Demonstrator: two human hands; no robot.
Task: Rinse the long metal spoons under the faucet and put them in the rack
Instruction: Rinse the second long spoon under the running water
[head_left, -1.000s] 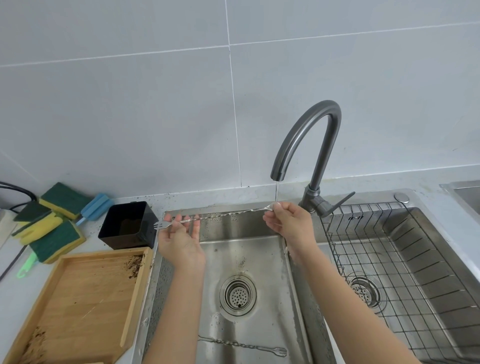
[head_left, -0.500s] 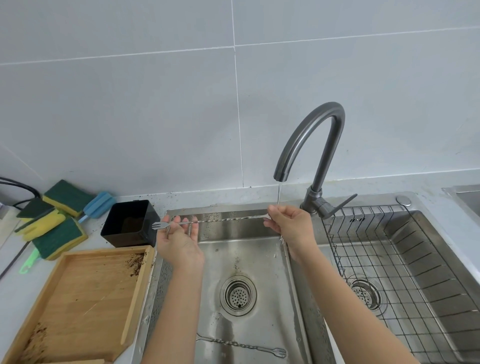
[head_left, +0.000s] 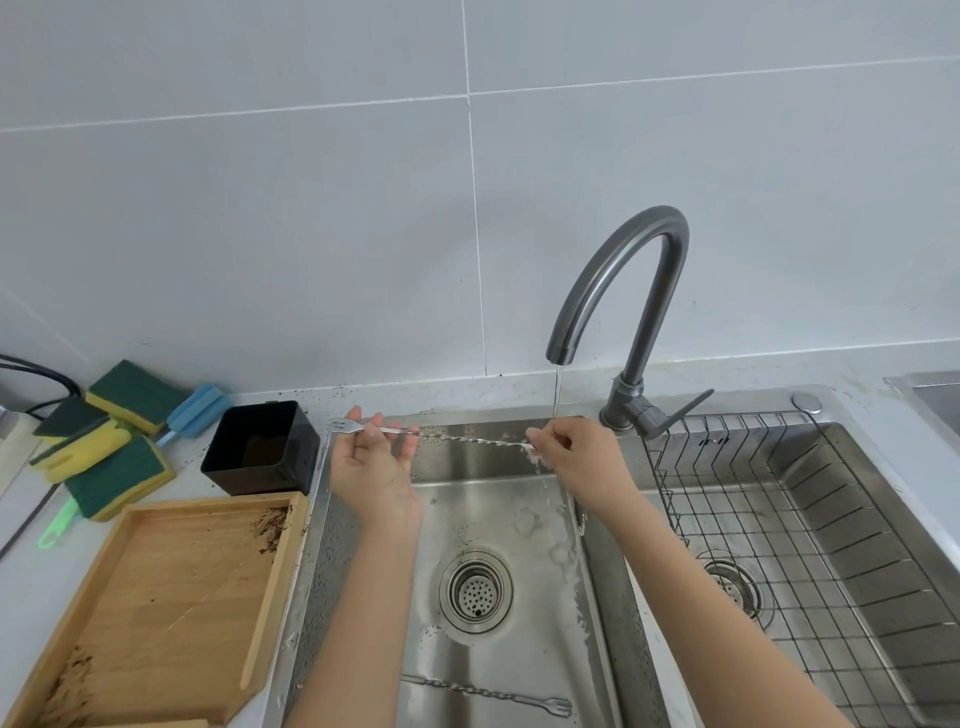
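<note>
A long twisted metal spoon (head_left: 467, 439) is held level over the left sink basin (head_left: 498, 519). My left hand (head_left: 371, 462) grips it near its forked end, which pokes out to the left. My right hand (head_left: 576, 457) pinches the other end, and that end is hidden in my fingers. A thin stream of water falls from the grey faucet (head_left: 623, 291) onto my right hand's fingers. A second twisted spoon (head_left: 488, 693) lies on the basin floor near the front. The wire rack (head_left: 769, 530) sits in the right basin with nothing in it.
A black square container (head_left: 262, 447) stands left of the sink. A wooden tray (head_left: 156, 603) with brown crumbs lies at front left. Green and yellow sponges (head_left: 104, 441) and a blue brush (head_left: 200, 405) lie by the wall. The drain (head_left: 475, 590) is mid-basin.
Both hands keep hold of the spoon under the stream. The spoon's right end has dipped slightly, and water now splashes around my right hand's fingers.
</note>
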